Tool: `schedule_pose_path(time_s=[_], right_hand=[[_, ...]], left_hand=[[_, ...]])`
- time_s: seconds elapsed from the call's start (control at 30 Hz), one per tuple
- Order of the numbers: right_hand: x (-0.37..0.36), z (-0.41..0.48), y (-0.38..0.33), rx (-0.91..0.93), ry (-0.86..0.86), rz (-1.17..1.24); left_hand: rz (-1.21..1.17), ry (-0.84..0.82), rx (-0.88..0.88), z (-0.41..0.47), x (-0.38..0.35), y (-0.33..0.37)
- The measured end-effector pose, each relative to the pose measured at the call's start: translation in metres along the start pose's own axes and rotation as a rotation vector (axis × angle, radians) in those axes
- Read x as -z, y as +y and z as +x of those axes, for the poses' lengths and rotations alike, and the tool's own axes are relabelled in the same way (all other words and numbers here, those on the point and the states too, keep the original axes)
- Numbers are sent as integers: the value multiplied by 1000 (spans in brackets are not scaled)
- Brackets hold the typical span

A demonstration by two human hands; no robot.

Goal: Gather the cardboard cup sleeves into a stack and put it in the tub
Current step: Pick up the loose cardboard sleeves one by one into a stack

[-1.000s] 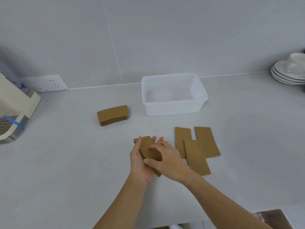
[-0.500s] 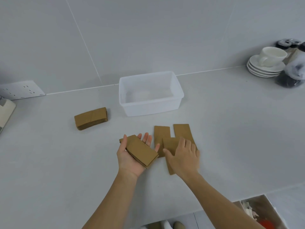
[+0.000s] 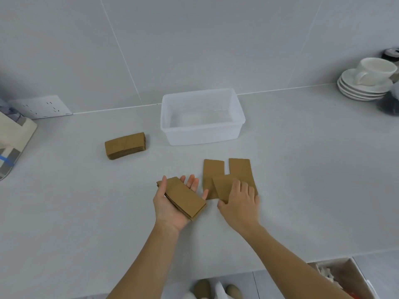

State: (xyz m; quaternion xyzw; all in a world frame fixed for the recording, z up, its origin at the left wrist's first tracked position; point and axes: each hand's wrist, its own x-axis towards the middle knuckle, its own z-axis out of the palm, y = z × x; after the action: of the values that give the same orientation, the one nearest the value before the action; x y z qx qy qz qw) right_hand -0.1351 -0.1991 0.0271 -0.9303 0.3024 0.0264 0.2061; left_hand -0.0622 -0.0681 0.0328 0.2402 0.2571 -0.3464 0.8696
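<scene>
Shifted slightly since — right hand (image 3: 239, 203) flat on loose sleeves (image 3: 218, 184), left hand (image 3: 172, 203) open under stack (image 3: 183, 197); tub (image 3: 203, 134) far on worktop (image 3: 302, 169).

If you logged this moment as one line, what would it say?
left hand: palm up, cradling sleeve stack | right hand: on loose sleeves | tub: empty

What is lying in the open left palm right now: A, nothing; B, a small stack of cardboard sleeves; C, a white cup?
B: the left hand lies palm up with a small stack of cardboard sleeves resting flat across it.
</scene>
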Motion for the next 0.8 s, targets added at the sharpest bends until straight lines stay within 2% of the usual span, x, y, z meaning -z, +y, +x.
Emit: schedule_pose_path(time_s=[0.1, 0.33, 0.5, 0.8], right_hand=[[14, 4, -5, -3, -6, 206], [41, -2, -39, 127, -41, 550], [36, -13, -54, 221, -121, 561], [16, -20, -55, 275, -186, 492]], left_hand=[[24, -4, 7, -3, -2, -1], [150, 0, 15, -10, -9, -7], [186, -76, 3, -13, -9, -9], [171, -161, 16, -9, -5, -9]])
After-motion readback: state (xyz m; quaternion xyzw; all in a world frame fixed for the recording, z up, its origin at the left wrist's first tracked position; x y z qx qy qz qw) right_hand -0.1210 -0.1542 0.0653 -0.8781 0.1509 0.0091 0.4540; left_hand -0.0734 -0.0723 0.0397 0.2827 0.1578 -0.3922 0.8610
